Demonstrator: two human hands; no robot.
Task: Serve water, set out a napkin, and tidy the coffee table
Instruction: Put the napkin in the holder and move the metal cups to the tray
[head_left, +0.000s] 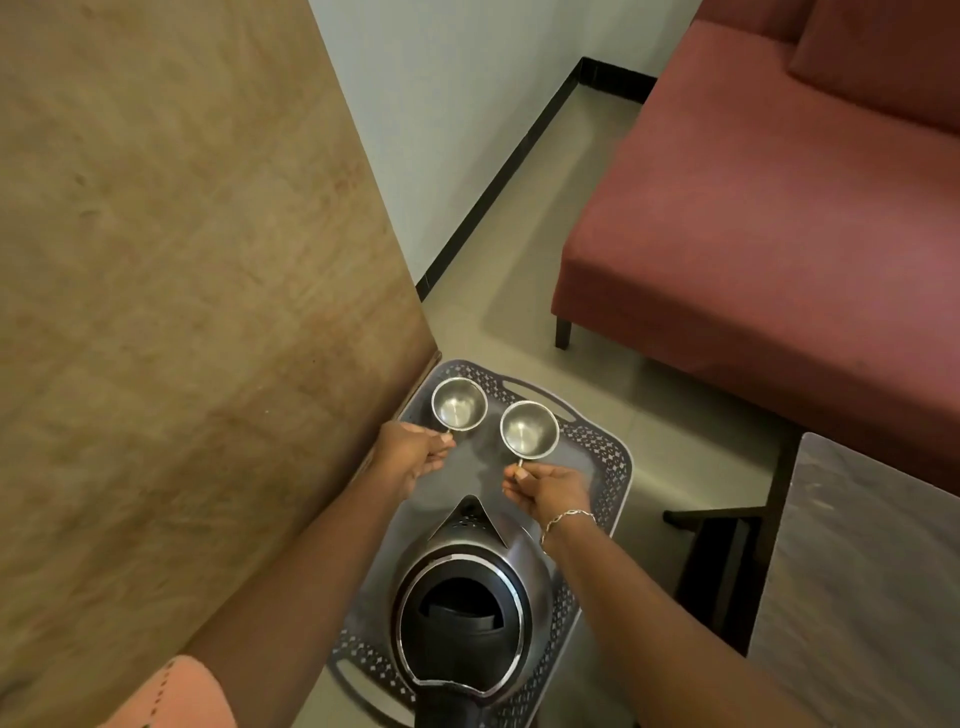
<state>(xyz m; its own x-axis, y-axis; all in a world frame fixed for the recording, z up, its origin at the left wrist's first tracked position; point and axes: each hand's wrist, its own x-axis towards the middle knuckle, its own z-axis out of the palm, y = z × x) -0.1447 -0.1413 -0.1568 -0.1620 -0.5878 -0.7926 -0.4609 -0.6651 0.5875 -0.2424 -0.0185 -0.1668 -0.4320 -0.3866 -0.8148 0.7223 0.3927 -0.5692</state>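
Two small steel cups stand on the far half of a grey perforated tray (605, 467). My left hand (415, 460) pinches the handle of the left cup (458, 405). The handle of the right cup (529, 430) is pinched by my right hand (548, 488), which wears a bracelet at the wrist. A steel and black electric kettle (470, 597) stands on the near half of the tray, spout pointing toward the cups. Both cups look empty.
A large brown wooden panel (182, 286) rises at the left, close against the tray. A red sofa (779, 234) stands at the right over a tiled floor (524, 260). The corner of a grey stone-look coffee table (872, 571) shows at the lower right.
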